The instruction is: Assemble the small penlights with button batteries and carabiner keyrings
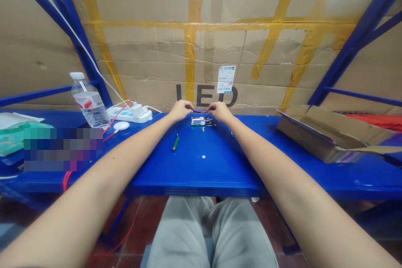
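Both hands meet at the far side of the blue table with a slim purple pen-shaped tube [199, 111] level between them. My left hand [181, 110] pinches its left end; the fingers of my right hand [220, 111] close at its right end. Just in front lies a row of several similar pen-shaped tubes [201, 121], silver, purple and green, side by side. Small shiny round pieces [203, 129] sit below that row. Nearer to me, a green pen-shaped tube with metal ends [176, 143] lies slanted, and a small white disc [204, 156] rests to its right.
An open cardboard box [314, 142] stands at right. At left are a water bottle [89, 100], a white power strip [147, 114], a white round plug piece [121, 126] and red cables [109, 136]. A large taped carton [150, 58] forms the back, between blue metal posts [348, 58].
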Tool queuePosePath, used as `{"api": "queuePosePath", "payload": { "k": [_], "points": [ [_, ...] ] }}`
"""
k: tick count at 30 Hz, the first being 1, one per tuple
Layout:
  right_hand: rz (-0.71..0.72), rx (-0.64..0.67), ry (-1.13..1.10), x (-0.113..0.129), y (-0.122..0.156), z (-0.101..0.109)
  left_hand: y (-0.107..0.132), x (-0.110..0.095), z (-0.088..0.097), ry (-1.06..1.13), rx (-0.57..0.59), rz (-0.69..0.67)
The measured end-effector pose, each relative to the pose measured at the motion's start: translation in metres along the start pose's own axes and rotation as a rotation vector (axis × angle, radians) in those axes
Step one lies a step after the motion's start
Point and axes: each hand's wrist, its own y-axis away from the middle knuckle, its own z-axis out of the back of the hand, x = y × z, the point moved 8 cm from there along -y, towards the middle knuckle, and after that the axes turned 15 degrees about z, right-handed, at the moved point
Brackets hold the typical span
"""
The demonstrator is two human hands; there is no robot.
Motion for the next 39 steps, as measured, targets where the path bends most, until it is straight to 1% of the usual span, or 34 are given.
{"api": "queuePosePath", "payload": {
  "k": [4, 7, 10, 15, 19, 25, 27, 29, 31, 32, 33, 34, 35, 36, 38, 39],
  "points": [
    [-0.013, 0.069, 0.056, -0.015, -0.007, -0.017, -0.014, 0.012, -0.015, -0.052, 0.029, 0.045],
    [-0.03, 0.102, 0.09, -0.025, -0.009, -0.025, -0.022, 0.02, -0.024, -0.082, 0.046, 0.072],
    [-0.055, 0.128, 0.092, -0.036, -0.01, -0.033, -0.028, 0.028, -0.032, -0.102, 0.095, 0.101],
    [-0.066, 0.195, 0.06, -0.047, -0.011, -0.044, -0.032, 0.036, -0.037, -0.124, 0.136, 0.107],
    [-0.078, 0.22, 0.061, -0.048, -0.009, -0.044, -0.031, 0.04, -0.039, -0.137, 0.178, 0.13],
    [-0.084, 0.183, 0.006, -0.045, -0.001, -0.039, -0.033, 0.047, -0.043, -0.069, 0.187, 0.191],
    [-0.074, 0.148, -0.014, -0.044, 0.002, -0.033, -0.031, 0.05, -0.04, -0.048, 0.169, 0.208],
    [-0.063, 0.111, -0.01, -0.042, 0.006, -0.024, -0.025, 0.051, -0.031, -0.059, 0.133, 0.211],
    [-0.046, 0.089, 0.017, -0.039, 0.011, -0.012, -0.016, 0.049, -0.015, -0.114, 0.075, 0.194],
    [-0.029, 0.086, 0.037, -0.035, 0.014, -0.006, -0.011, 0.045, -0.004, -0.169, 0.034, 0.172],
    [-0.012, 0.08, 0.051, -0.031, 0.018, 0.001, -0.005, 0.042, 0.006, -0.223, 0.02, 0.157],
    [-0.005, 0.069, 0.063, -0.028, 0.023, 0.008, 0.001, 0.038, 0.014, -0.264, 0.049, 0.158],
    [-0.004, 0.059, 0.074, -0.025, 0.028, 0.016, 0.008, 0.037, 0.018, -0.308, 0.127, 0.19],
    [-0.007, 0.053, 0.086, -0.022, 0.032, 0.022, 0.017, 0.038, 0.018, -0.362, 0.256, 0.247],
    [-0.027, 0.057, 0.104, -0.019, 0.041, 0.032, 0.044, 0.04, 0.013, -0.439, 0.585, 0.387],
    [-0.04, 0.056, 0.104, -0.018, 0.045, 0.036, 0.058, 0.039, 0.011, -0.454, 0.71, 0.452]
  ]
}}
